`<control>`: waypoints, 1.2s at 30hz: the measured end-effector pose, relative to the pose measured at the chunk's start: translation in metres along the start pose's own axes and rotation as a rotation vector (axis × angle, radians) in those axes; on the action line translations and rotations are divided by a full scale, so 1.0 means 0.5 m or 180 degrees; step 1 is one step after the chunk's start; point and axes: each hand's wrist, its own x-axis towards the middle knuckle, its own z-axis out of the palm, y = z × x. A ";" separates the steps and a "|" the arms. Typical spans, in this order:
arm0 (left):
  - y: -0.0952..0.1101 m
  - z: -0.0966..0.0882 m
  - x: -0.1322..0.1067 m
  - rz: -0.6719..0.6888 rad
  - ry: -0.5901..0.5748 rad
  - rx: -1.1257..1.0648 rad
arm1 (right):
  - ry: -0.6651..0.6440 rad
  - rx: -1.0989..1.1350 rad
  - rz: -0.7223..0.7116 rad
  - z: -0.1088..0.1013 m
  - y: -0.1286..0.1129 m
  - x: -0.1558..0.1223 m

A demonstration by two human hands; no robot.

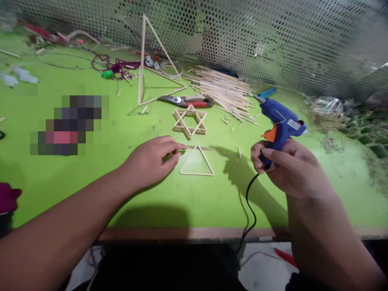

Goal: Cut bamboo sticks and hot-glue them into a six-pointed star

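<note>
My left hand (pixel 154 159) is closed, its index finger and thumb pinching one end of a short thin stick (pixel 203 148). The stick looks blurred and reaches rightward across the tip of a small wooden stick triangle (pixel 197 174) lying flat on the table. My right hand (pixel 291 165) grips the handle of a blue hot glue gun (pixel 280 119) with an orange trigger, held above the table, nozzle toward the upper left. Its black cord (pixel 251 202) hangs over the front edge. Just beyond the triangle sits a layered six-pointed stick star (pixel 190 132).
Red-handled pruning shears (pixel 198 102) lie behind the star, beside a large standing stick triangle (pixel 141 64). A pile of sticks (pixel 224 91) is behind, before a perforated metal screen (pixel 242 36). Purple cord (pixel 118 66) tangles at the back left. Green clutter (pixel 366 125) fills the right.
</note>
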 end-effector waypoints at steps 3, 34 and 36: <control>-0.002 0.001 0.004 -0.0016 -0.0087 0.0064 | -0.0153 -0.0018 -0.0126 0.037 0.036 0.016; 0.021 0.008 0.024 -0.0459 -0.0427 0.0377 | -0.0754 -0.2276 -0.1184 0.076 0.080 -0.016; 0.016 0.010 0.022 -0.0440 -0.0441 0.0374 | -0.0757 -0.2534 -0.1281 0.079 0.083 -0.021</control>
